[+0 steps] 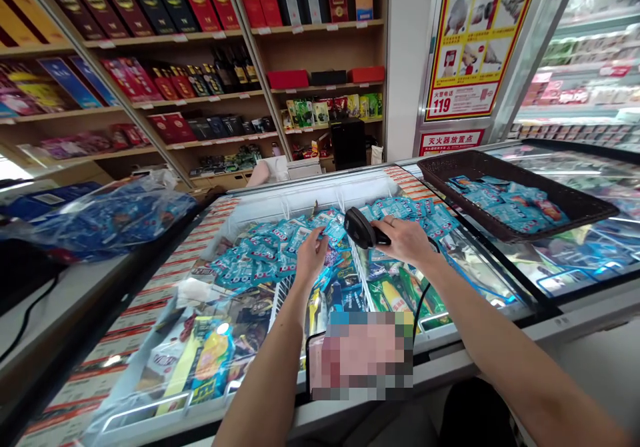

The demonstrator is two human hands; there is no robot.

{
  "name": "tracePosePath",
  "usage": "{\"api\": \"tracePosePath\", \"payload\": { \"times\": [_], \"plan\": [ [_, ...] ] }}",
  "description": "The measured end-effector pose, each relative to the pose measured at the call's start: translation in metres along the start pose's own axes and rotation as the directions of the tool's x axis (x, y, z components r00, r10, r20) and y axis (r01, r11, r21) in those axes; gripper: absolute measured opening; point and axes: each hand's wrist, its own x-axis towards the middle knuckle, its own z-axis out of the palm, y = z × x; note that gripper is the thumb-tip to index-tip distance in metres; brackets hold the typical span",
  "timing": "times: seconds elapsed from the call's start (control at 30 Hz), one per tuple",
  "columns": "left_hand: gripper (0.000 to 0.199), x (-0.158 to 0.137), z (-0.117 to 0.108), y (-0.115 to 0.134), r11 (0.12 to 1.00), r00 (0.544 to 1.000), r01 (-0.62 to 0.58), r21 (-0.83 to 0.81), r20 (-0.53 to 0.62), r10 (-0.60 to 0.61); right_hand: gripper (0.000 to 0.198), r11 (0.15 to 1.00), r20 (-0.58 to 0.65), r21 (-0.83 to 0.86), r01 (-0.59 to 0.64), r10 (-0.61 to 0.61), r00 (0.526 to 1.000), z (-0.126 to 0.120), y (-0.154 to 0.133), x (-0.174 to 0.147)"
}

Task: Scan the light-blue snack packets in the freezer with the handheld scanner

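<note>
My right hand is wrapped round the handle of a black barcode scanner, its head turned to the left. In front of the scanner head, my left hand pinches a small light-blue snack packet by its near edge. More of these packets are spread in a loose pile on the glass top of a chest freezer to the left of my left hand. Another group of packets lies behind my right hand. The scanner's black cable hangs down from my right hand.
Under the freezer's glass are wire baskets of ice creams. A dark brown tray with similar packets stands at the right. A clear plastic bag of blue packets lies at the left. A phone-like device, its screen blurred, rests at the front edge.
</note>
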Motion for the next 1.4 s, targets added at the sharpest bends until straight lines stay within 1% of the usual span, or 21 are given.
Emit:
{"api": "tracePosePath", "payload": {
  "times": [0.2, 0.27, 0.37, 0.43, 0.5, 0.63, 0.77, 0.97, 1.4],
  "plan": [
    [0.043, 0.000, 0.000, -0.002, 0.999, 1.000, 0.006, -0.035, -0.015, -0.007, 0.042, 0.993, 0.056, -0.030, 0.117, -0.115, 0.992, -0.002, 0.002, 0.001],
    [0.043, 0.000, 0.000, -0.003, 0.999, 0.999, 0.019, -0.037, -0.026, -0.020, 0.043, 0.994, 0.059, -0.031, 0.100, -0.098, 0.993, 0.000, 0.003, 0.000],
    [0.044, 0.001, 0.001, -0.005, 0.998, 0.998, 0.044, -0.051, -0.042, -0.046, 0.044, 0.999, 0.035, -0.016, 0.042, -0.041, 0.999, 0.003, 0.005, -0.003],
    [0.044, 0.001, 0.001, -0.005, 0.997, 0.997, 0.051, -0.057, -0.048, -0.054, 0.043, 1.000, 0.021, 0.001, 0.030, -0.030, 0.999, 0.005, 0.004, -0.005],
    [0.043, 0.000, 0.000, -0.005, 0.997, 0.997, 0.051, -0.058, -0.050, -0.054, 0.040, 0.999, 0.010, 0.015, 0.037, -0.037, 0.999, 0.005, 0.003, -0.006],
    [0.044, -0.001, 0.000, -0.003, 0.994, 0.997, 0.055, -0.091, -0.050, -0.059, 0.033, 0.995, -0.003, 0.045, 0.093, -0.093, 0.996, 0.006, -0.002, -0.007],
    [0.045, -0.001, 0.002, -0.003, 0.991, 0.996, 0.060, -0.119, -0.054, -0.067, 0.031, 0.989, 0.000, 0.067, 0.129, -0.129, 0.992, 0.008, -0.006, -0.008],
    [0.048, -0.001, 0.002, -0.001, 0.990, 0.995, 0.083, -0.113, -0.053, -0.089, 0.031, 0.990, -0.016, 0.074, 0.118, -0.117, 0.993, 0.010, -0.003, -0.009],
    [0.045, -0.001, 0.003, 0.003, 0.997, 0.997, 0.035, -0.075, -0.061, -0.040, 0.034, 0.991, 0.016, 0.099, 0.088, -0.090, 0.996, 0.006, -0.001, -0.010]
  ]
}}
